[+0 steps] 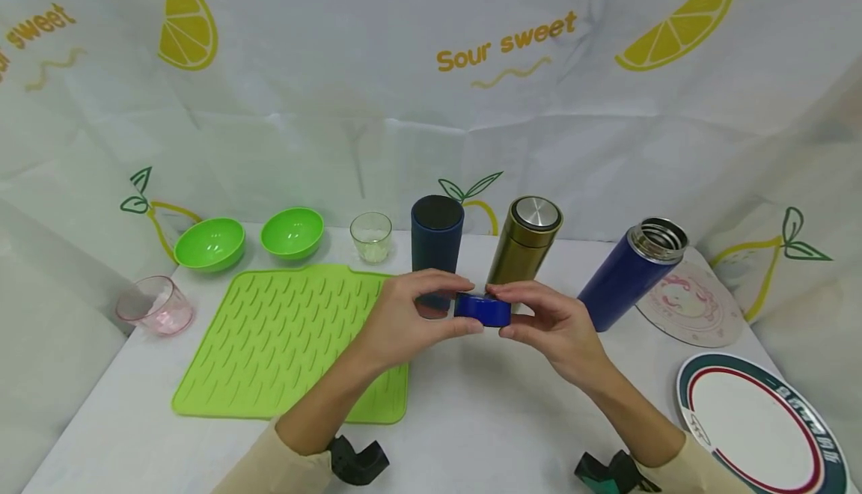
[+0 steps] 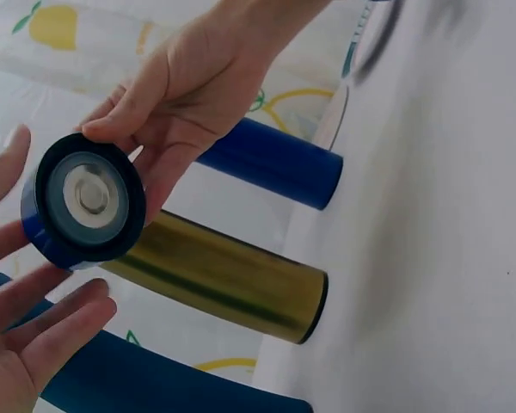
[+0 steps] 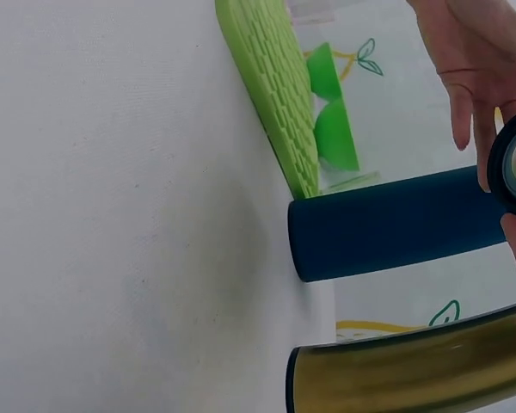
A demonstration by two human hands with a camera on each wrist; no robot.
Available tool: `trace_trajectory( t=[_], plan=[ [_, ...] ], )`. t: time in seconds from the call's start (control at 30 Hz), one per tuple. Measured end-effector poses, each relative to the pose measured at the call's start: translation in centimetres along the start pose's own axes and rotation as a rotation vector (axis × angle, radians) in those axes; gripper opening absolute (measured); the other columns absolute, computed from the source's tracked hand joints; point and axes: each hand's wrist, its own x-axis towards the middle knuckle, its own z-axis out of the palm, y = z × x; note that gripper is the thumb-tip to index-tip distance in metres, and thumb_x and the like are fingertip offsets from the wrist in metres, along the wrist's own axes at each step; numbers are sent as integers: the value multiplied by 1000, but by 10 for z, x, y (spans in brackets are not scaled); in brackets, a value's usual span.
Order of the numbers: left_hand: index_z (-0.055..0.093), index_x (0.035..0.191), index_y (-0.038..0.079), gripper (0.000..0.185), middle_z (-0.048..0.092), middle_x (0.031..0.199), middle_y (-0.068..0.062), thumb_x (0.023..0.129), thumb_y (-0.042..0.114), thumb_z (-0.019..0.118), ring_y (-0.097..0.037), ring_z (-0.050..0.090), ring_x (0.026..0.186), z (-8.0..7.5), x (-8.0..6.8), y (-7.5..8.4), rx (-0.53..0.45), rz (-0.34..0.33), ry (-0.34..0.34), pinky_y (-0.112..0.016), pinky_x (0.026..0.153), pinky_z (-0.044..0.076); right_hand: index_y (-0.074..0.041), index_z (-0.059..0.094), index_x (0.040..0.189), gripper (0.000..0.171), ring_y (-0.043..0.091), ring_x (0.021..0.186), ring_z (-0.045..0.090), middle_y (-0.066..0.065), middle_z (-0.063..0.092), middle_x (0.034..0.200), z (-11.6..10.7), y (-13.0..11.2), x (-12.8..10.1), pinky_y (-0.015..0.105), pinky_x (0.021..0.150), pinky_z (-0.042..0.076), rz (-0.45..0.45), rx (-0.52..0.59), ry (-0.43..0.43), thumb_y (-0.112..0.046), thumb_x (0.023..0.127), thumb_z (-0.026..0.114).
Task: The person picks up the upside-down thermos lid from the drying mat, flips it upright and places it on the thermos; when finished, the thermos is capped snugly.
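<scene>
Lemon-print cloth hangs behind the white table. I hold the blue lid (image 1: 482, 309) above the table's middle, pinched between my left hand (image 1: 404, 320) and right hand (image 1: 548, 325). It is already off; the navy flask (image 1: 633, 273) toward the right edge stands uncapped.

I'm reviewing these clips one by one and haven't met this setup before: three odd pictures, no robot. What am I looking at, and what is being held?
No machine here: a person works bare-handed, wearing three cameras. The wide picture comes from the head; the tilted ones from each wrist. The left hand and right hand together hold a blue lid by the fingers, above a white table. On it stand an open blue flask, a gold flask and a dark tumbler, with a green mat, two green bowls, glasses and a plate.
</scene>
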Motion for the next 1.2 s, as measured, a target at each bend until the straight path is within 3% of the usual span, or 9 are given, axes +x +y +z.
trace_trajectory(
  t=[0.1, 0.27, 0.43, 0.63, 0.97, 1.2],
  plan=[
    [79, 112, 11, 38, 76, 114, -4, 77, 21, 91, -16, 74, 100, -1, 1, 0, -11, -14, -6, -29, 80, 64, -2, 70, 125, 47, 10, 127, 64, -3, 66, 135, 0, -1, 0, 27, 97, 58, -2, 4, -13, 18, 83, 70],
    [80, 108, 8, 39, 75, 121, -5, 73, 16, 93, -18, 73, 111, -1, 1, 0, -40, 4, 5, -31, 88, 63, -1, 68, 129, 50, 11, 133, 59, -3, 60, 142, -2, 0, 0, 26, 104, 55, 17, 26, -15, 17, 83, 72],
    [80, 108, 7, 36, 71, 127, -5, 74, 13, 92, -20, 69, 120, 0, 0, 0, 6, 89, -25, -26, 95, 60, 1, 70, 125, 47, 12, 130, 60, -3, 59, 142, -3, 1, 0, 27, 100, 58, 35, 36, -6, 18, 81, 73],
    [79, 108, 12, 35, 63, 136, -7, 75, 15, 91, -20, 61, 129, 1, 0, -2, 123, 209, -78, -32, 106, 55, -3, 74, 117, 44, 12, 127, 61, -1, 59, 138, -2, 3, 1, 26, 97, 59, -23, 8, -1, 18, 78, 75],
    [81, 102, 11, 32, 67, 129, -6, 72, 12, 93, -20, 63, 125, 4, -1, -5, 147, 268, -68, -28, 101, 56, -3, 73, 112, 41, 10, 124, 60, -7, 57, 136, 2, 1, -3, 26, 97, 59, 46, -99, 8, 16, 75, 79],
    [81, 101, 11, 31, 66, 129, -5, 73, 15, 93, -20, 63, 124, 0, -4, -4, 142, 255, -63, -29, 102, 56, 4, 66, 124, 52, 7, 130, 59, -4, 55, 143, -1, -6, -3, 22, 101, 56, 5, -209, -11, 16, 75, 79]
  ],
)
